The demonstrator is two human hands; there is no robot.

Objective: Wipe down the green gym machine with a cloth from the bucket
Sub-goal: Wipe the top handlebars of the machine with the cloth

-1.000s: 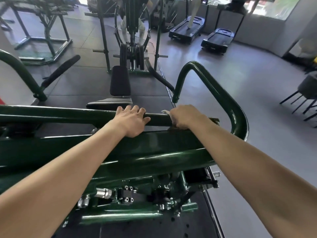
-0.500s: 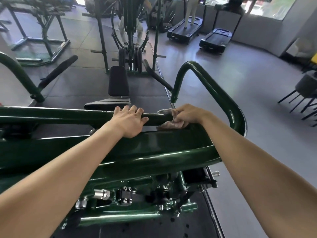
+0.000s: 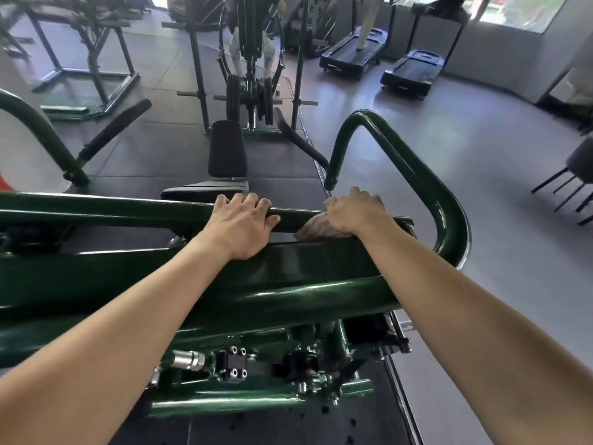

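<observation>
The green gym machine (image 3: 288, 293) fills the lower half of the view, with two dark green bars running across. My left hand (image 3: 240, 226) rests on the upper bar (image 3: 112, 210), its fingers hooked over the far edge. To its right, my right hand (image 3: 353, 213) holds a crumpled greyish cloth (image 3: 313, 229) against the same bar, close to the curved green handle (image 3: 417, 175). Most of the cloth is hidden under that hand. No bucket is in view.
Bolts and a steel fitting (image 3: 189, 359) show in the frame below. Ahead are a black padded seat (image 3: 226, 149), a weight-plate machine (image 3: 250, 91), and two treadmills (image 3: 407, 70) with people on them. Black chairs (image 3: 574, 175) stand on the grey floor at right.
My right hand has shifted slightly right along the bar, and more cloth now shows at its left side. My left hand has stayed in place.
</observation>
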